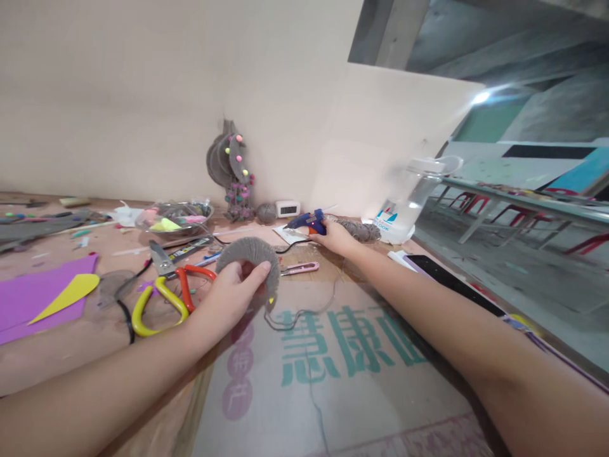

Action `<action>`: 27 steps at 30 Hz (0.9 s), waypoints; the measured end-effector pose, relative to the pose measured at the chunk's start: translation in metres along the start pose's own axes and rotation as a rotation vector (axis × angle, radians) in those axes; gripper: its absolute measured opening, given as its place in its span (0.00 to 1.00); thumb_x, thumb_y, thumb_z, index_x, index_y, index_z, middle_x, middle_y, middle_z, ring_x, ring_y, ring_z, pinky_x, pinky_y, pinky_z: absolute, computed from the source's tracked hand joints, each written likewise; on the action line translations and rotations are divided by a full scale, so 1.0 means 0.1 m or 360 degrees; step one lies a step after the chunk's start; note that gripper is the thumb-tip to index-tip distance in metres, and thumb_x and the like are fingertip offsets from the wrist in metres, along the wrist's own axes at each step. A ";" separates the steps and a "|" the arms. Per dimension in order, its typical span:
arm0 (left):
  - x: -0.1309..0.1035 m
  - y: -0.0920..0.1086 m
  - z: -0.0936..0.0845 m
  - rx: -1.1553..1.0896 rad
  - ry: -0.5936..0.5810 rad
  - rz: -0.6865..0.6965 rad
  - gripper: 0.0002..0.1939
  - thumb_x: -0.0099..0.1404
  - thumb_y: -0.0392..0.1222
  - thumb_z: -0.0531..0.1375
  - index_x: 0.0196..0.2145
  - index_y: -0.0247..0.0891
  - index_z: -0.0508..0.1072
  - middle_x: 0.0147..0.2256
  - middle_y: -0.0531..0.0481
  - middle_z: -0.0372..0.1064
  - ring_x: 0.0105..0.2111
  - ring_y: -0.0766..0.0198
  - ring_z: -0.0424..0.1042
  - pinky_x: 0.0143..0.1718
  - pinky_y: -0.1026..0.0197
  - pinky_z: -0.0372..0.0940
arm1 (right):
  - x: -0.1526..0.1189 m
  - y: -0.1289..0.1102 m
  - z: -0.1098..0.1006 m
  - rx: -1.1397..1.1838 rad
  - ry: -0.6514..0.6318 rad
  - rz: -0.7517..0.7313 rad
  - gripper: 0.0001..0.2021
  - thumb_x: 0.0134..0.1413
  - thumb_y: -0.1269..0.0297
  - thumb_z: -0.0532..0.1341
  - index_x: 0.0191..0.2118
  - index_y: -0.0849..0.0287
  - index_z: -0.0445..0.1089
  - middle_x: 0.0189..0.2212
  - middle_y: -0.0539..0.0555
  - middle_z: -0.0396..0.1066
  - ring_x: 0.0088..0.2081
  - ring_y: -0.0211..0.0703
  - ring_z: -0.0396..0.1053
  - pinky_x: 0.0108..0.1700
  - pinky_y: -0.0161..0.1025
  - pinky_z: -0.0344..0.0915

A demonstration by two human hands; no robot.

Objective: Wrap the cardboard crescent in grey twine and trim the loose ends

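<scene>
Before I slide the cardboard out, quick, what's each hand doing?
Left hand: closed on the gray yarn-wrapped ring.
Right hand: closed on the blue glue gun.

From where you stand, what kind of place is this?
Probably a craft workshop or classroom: a blue glue gun, yellow-handled scissors and a dish of colourful bits share the table, with red stools beyond.

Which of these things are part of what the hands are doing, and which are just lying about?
Seemingly in the job:
Grey yarn-wrapped ring, in the left hand
Blue glue gun, in the right hand
Loose grey yarn strand

Probably just lying about:
Water bottle
White digital clock
Pink craft knife
Purple sheet
</scene>
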State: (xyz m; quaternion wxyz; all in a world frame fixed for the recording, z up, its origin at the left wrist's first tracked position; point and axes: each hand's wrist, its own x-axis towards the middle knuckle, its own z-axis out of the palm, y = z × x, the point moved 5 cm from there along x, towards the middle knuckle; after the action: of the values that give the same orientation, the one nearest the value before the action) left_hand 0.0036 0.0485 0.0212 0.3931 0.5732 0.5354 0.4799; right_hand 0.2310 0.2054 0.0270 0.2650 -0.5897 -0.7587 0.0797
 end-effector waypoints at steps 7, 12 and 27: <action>0.00 0.03 0.00 -0.0030 0.0014 0.0020 0.16 0.56 0.52 0.59 0.24 0.35 0.69 0.20 0.52 0.67 0.22 0.65 0.65 0.25 0.63 0.58 | -0.07 0.00 -0.07 0.0028 0.0097 0.0089 0.17 0.50 0.66 0.61 0.46 0.67 0.67 0.43 0.64 0.73 0.45 0.52 0.71 0.47 0.42 0.65; 0.02 -0.01 -0.01 -0.0024 0.0013 0.0006 0.17 0.58 0.52 0.58 0.23 0.35 0.68 0.20 0.52 0.66 0.22 0.66 0.64 0.25 0.64 0.57 | -0.21 -0.08 -0.20 0.0165 -0.0003 0.0166 0.14 0.53 0.60 0.59 0.39 0.67 0.70 0.29 0.61 0.76 0.32 0.48 0.74 0.35 0.39 0.68; -0.01 0.00 -0.05 0.0030 0.0051 -0.0080 0.16 0.61 0.50 0.55 0.22 0.37 0.66 0.19 0.55 0.64 0.19 0.69 0.60 0.22 0.65 0.54 | -1.41 -0.61 -0.42 0.0557 -0.0352 -0.0132 0.11 0.49 0.52 0.61 0.29 0.55 0.69 0.28 0.51 0.72 0.33 0.45 0.71 0.38 0.40 0.68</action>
State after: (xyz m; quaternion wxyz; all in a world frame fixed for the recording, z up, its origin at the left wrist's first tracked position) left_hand -0.0009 0.0472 0.0222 0.3910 0.5555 0.5602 0.4741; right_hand 0.2232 0.0477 0.0460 0.2817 -0.4906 -0.7813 0.2637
